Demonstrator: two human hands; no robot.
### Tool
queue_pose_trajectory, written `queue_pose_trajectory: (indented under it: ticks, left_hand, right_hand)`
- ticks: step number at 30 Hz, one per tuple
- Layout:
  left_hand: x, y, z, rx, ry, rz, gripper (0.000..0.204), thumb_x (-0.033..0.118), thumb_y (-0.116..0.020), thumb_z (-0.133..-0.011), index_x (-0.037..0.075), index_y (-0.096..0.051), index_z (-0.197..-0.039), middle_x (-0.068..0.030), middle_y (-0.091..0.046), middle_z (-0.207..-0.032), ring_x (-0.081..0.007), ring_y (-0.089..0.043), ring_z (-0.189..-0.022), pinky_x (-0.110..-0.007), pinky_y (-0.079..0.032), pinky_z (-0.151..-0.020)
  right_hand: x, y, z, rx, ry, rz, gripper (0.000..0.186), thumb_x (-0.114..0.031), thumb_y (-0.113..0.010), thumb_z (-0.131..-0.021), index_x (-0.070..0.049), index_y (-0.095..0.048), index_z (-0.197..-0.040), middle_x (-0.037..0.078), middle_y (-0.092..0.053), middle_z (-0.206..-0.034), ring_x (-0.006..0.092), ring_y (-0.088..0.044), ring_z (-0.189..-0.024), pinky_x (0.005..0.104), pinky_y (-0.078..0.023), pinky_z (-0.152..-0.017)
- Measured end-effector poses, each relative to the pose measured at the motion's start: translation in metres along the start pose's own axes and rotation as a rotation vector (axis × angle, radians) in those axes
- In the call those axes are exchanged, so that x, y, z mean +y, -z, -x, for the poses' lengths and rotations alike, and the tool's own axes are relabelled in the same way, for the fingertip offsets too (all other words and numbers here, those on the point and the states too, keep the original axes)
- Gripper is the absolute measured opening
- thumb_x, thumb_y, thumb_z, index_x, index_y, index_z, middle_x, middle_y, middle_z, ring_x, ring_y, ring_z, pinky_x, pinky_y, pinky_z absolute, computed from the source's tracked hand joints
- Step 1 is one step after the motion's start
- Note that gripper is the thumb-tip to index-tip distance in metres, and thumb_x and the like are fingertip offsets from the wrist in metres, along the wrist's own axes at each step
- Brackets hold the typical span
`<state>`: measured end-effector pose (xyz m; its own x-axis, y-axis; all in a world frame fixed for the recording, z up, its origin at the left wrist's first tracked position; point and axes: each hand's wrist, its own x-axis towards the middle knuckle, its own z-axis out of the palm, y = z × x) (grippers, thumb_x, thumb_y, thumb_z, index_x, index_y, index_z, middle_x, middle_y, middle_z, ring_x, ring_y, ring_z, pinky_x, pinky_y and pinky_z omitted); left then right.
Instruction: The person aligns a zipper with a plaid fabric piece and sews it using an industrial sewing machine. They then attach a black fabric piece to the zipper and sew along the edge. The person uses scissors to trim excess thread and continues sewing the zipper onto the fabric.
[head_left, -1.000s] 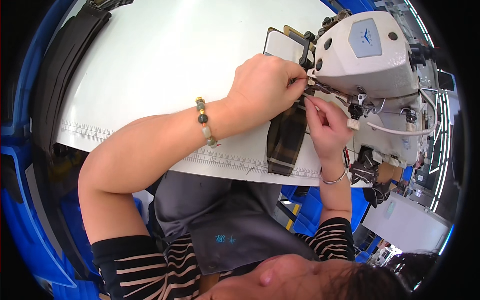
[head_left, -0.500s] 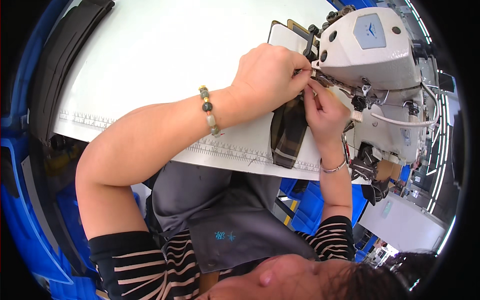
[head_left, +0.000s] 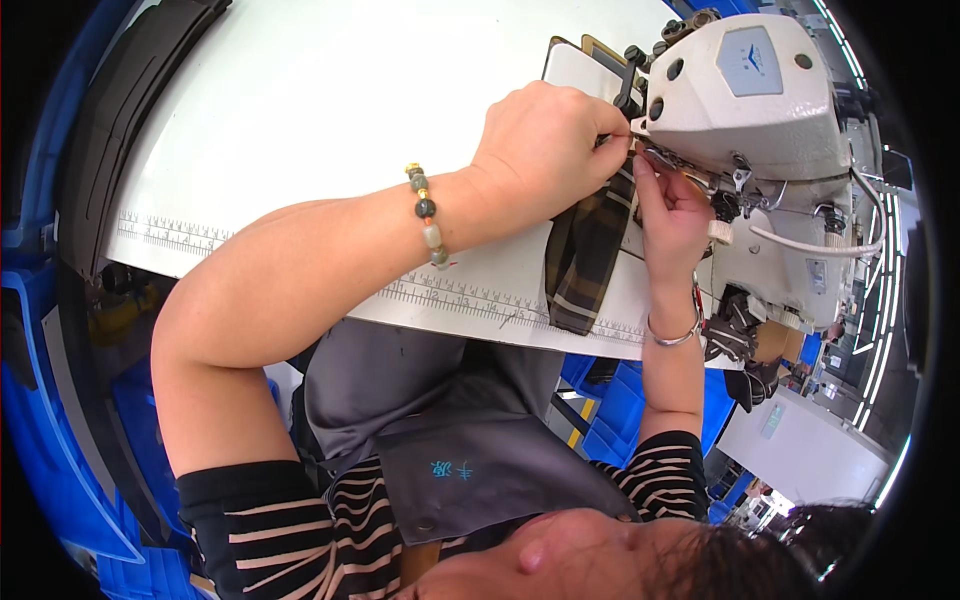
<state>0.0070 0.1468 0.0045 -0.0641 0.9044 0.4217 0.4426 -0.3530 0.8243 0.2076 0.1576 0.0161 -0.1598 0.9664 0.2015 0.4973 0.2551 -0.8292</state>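
Cloth strip point(head_left: 587, 265): lay dark and checked on the worktop point(head_left: 340, 130), its upper end at the fingers beside the sewing machine point(head_left: 740, 115), its lower end across the ruler point(head_left: 445, 293) near the front edge.
Left hand point(head_left: 550, 145): arched over the worktop, thumb and forefinger pinched on the upper end of the cloth strip.
Right hand point(head_left: 680, 215): fingers curled, thumb raised toward the left fingertips, close below the head of the sewing machine; whether this grip held cloth could not be told.
Change: half a second earlier, the right fingertips sat just below the left ones; they then stood to their right, and more of the checked face showed.
Effect on the work: the upper end appeared to be under guidance by both hands; this was a judgement, since the stitching point was hidden.
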Motion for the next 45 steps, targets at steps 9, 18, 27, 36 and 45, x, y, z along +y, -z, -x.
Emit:
queue_pose_trajectory:
  ticks: [9, 18, 27, 36, 45]
  left_hand:
    - [-0.001, -0.004, -0.001, 0.017, -0.009, -0.012, 0.016, 0.023, -0.075, -0.09, 0.01, -0.083, -0.095, -0.0068, -0.069, -0.061, -0.0237, -0.066, -0.051, -0.034, -0.052, -0.054]
    - [-0.001, -0.005, -0.003, -0.023, 0.016, -0.029, 0.017, 0.024, -0.073, -0.092, 0.01, -0.082, -0.091, -0.0059, -0.067, -0.058, -0.0233, -0.064, -0.049, -0.035, -0.051, -0.052]
    - [-0.002, -0.006, -0.003, -0.022, 0.019, -0.025, 0.018, 0.024, -0.073, -0.092, 0.009, -0.082, -0.092, -0.0072, -0.066, -0.058, -0.0232, -0.063, -0.048, -0.035, -0.05, -0.052]
    - [0.002, 0.013, -0.001, 0.038, -0.523, -0.475, 0.007, 0.017, -0.075, -0.079, 0.011, -0.077, -0.083, -0.0005, -0.068, -0.075, -0.0185, -0.065, -0.067, -0.031, -0.051, -0.056]
    - [0.034, -0.001, 0.034, -0.155, -0.814, -0.199, 0.024, 0.022, -0.072, -0.085, 0.006, -0.067, -0.102, -0.0059, -0.068, -0.085, -0.0229, -0.069, -0.079, -0.036, -0.056, -0.066]
  right_hand:
    - [-0.014, 0.002, -0.001, -0.093, -0.331, -0.463, 0.015, -0.018, -0.074, -0.098, -0.004, -0.072, -0.103, 0.003, -0.063, -0.068, 0.0046, -0.043, -0.044, 0.0197, -0.03, -0.04]
    - [-0.008, -0.007, -0.005, -0.085, -0.334, -0.6, 0.012, -0.015, -0.075, -0.098, -0.004, -0.07, -0.102, 0.004, -0.064, -0.067, 0.0057, -0.047, -0.041, 0.0192, -0.032, -0.037]
    - [-0.013, -0.017, -0.005, -0.009, -0.34, -0.569, 0.016, -0.017, -0.076, -0.099, -0.002, -0.072, -0.103, 0.001, -0.058, -0.062, 0.005, -0.043, -0.041, 0.0193, -0.028, -0.038]
    - [-0.024, 0.013, 0.002, -0.138, -0.446, -0.426, 0.016, -0.017, -0.075, -0.098, -0.003, -0.07, -0.102, -0.001, -0.058, -0.061, 0.0043, -0.046, -0.042, 0.0196, -0.033, -0.038]
    - [-0.046, 0.096, 0.043, -0.648, -0.496, -0.253, 0.006, 0.0, -0.073, -0.09, 0.004, -0.069, -0.093, 0.003, -0.064, -0.06, 0.0055, -0.055, -0.043, 0.0195, -0.039, -0.037]
